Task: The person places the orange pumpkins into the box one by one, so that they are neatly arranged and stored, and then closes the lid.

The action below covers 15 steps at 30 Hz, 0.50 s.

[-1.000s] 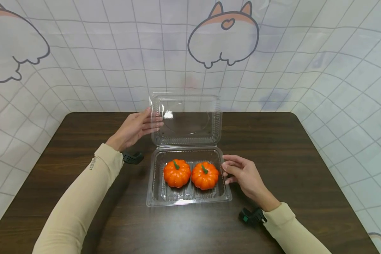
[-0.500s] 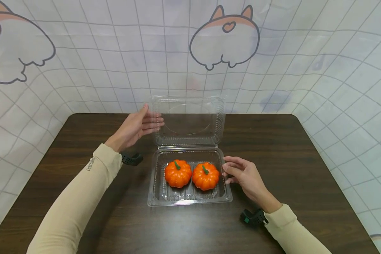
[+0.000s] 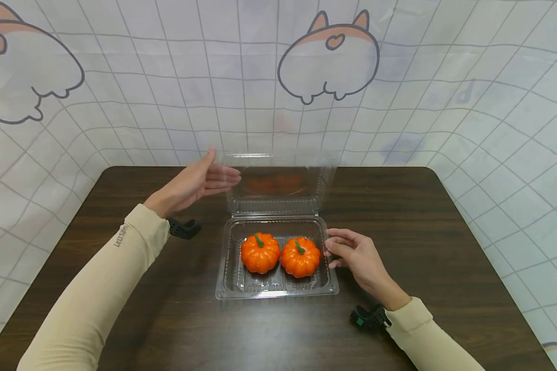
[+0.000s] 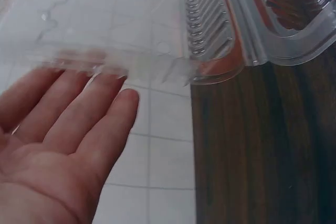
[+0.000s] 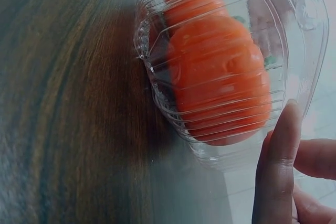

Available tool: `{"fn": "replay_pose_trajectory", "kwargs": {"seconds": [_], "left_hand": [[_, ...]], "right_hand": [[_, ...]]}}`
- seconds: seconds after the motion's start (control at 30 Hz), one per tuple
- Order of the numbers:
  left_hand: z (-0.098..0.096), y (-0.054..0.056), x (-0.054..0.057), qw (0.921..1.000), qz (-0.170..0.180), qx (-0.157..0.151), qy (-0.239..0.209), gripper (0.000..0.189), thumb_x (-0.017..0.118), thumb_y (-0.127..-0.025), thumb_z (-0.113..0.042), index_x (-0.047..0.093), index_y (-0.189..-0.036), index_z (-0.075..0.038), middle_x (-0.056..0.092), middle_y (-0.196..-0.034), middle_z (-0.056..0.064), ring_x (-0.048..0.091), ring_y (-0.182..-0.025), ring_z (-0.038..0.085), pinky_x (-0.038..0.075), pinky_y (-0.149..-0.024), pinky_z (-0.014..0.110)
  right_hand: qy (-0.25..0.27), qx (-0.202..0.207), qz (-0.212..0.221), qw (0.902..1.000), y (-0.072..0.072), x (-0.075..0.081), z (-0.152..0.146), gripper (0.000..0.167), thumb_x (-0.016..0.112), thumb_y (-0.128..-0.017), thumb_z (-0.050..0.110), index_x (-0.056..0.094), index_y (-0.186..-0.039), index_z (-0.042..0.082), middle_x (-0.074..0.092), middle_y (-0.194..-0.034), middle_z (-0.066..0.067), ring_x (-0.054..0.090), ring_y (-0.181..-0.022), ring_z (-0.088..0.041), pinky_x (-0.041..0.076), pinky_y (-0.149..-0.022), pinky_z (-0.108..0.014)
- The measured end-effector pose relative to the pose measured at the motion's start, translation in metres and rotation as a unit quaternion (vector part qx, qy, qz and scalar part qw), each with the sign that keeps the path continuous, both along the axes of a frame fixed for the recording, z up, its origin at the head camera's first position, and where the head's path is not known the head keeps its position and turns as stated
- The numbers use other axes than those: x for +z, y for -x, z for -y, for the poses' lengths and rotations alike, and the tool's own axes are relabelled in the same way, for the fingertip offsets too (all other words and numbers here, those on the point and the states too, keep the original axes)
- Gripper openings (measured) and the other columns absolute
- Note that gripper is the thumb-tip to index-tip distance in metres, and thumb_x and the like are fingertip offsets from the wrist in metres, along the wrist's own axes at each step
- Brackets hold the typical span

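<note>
A clear plastic clamshell box (image 3: 278,295) sits on the table, hinged along its back. Inside it, side by side, are a left toy pumpkin (image 3: 260,253) and a right toy pumpkin (image 3: 300,257), both orange with green stems. The lid (image 3: 278,202) stands raised, leaning slightly forward and faintly reflecting the pumpkins. Behind its left edge is my left hand (image 3: 190,184), fingers extended; the left wrist view shows the fingertips (image 4: 107,72) right at the lid's edge. My right hand (image 3: 359,257) pinches the box's right rim between thumb and fingers.
The box stands on a dark wood-grain table (image 3: 278,340). A white gridded curtain (image 3: 241,103) with cartoon animal prints hangs behind and around it. Black bands are on both wrists, below cream sleeves (image 3: 97,288).
The lid has tipped forward, its top edge sinking in view while the pumpkins' reflection appears in it. The left forearm has shifted leftward. The right hand stays at the rim.
</note>
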<state>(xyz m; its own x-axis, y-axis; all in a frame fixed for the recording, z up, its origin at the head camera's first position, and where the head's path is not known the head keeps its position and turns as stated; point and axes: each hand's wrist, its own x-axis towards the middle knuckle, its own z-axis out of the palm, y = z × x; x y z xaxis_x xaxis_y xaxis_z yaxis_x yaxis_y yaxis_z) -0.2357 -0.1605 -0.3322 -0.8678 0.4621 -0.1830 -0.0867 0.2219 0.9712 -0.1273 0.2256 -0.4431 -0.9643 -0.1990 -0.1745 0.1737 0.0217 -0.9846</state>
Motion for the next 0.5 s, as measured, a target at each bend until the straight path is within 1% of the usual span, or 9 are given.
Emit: {"fn": "replay_pose_trajectory", "kwargs": {"seconds": [0.1, 0.2, 0.27, 0.37, 0.43, 0.5], "left_hand": [[0.002, -0.003, 0.010, 0.9988, -0.006, -0.026, 0.040, 0.099, 0.018, -0.099, -0.079, 0.053, -0.148, -0.001, 0.052, -0.157, 0.018, 0.044, -0.152, 0.036, 0.029, -0.130, 0.051], [0.002, -0.007, 0.022, 0.9958, -0.014, -0.041, 0.081, 0.099, 0.014, -0.096, -0.082, 0.055, -0.149, -0.008, 0.053, -0.158, 0.011, 0.038, -0.155, 0.031, 0.022, -0.132, 0.052], [0.001, -0.009, 0.028, 0.9926, -0.024, -0.050, 0.108, 0.100, 0.012, -0.095, -0.083, 0.057, -0.148, -0.011, 0.054, -0.157, 0.008, 0.035, -0.157, 0.027, 0.020, -0.133, 0.053], [-0.001, -0.013, 0.037, 0.9844, -0.047, -0.064, 0.157, 0.099, 0.010, -0.095, -0.084, 0.060, -0.146, -0.014, 0.056, -0.156, 0.004, 0.033, -0.158, 0.024, 0.021, -0.132, 0.053], [-0.003, -0.015, 0.042, 0.9770, -0.059, -0.072, 0.192, 0.099, 0.010, -0.095, -0.085, 0.061, -0.146, -0.017, 0.056, -0.155, 0.003, 0.036, -0.157, 0.026, 0.024, -0.131, 0.054], [-0.005, -0.018, 0.047, 0.9683, -0.068, -0.076, 0.228, 0.095, 0.011, -0.095, -0.085, 0.060, -0.147, -0.021, 0.053, -0.157, 0.004, 0.040, -0.155, 0.031, 0.027, -0.129, 0.057]], "right_hand": [[0.001, -0.002, 0.002, 1.0000, 0.000, 0.001, 0.001, 0.045, 0.066, -0.101, 0.009, 0.053, -0.140, -0.009, 0.074, -0.098, 0.003, 0.071, -0.083, -0.010, 0.064, -0.069, -0.026], [0.000, -0.001, 0.001, 1.0000, 0.000, 0.001, 0.002, 0.045, 0.066, -0.101, 0.009, 0.053, -0.141, -0.009, 0.074, -0.098, 0.003, 0.071, -0.083, -0.010, 0.064, -0.069, -0.027], [-0.002, -0.002, 0.000, 1.0000, 0.000, 0.002, 0.002, 0.046, 0.066, -0.101, 0.009, 0.053, -0.141, -0.009, 0.074, -0.098, 0.004, 0.071, -0.082, -0.010, 0.064, -0.069, -0.027], [-0.005, -0.003, 0.002, 1.0000, 0.000, 0.002, 0.003, 0.046, 0.067, -0.101, 0.009, 0.053, -0.141, -0.009, 0.074, -0.097, 0.005, 0.071, -0.082, -0.010, 0.064, -0.069, -0.027], [-0.006, -0.005, 0.005, 1.0000, 0.000, 0.003, 0.003, 0.046, 0.067, -0.101, 0.010, 0.053, -0.141, -0.008, 0.074, -0.096, 0.006, 0.071, -0.082, -0.010, 0.064, -0.068, -0.027], [-0.008, -0.007, 0.007, 0.9999, 0.000, 0.004, 0.004, 0.046, 0.067, -0.101, 0.010, 0.054, -0.141, -0.008, 0.074, -0.096, 0.006, 0.071, -0.082, -0.010, 0.064, -0.069, -0.027]]}}
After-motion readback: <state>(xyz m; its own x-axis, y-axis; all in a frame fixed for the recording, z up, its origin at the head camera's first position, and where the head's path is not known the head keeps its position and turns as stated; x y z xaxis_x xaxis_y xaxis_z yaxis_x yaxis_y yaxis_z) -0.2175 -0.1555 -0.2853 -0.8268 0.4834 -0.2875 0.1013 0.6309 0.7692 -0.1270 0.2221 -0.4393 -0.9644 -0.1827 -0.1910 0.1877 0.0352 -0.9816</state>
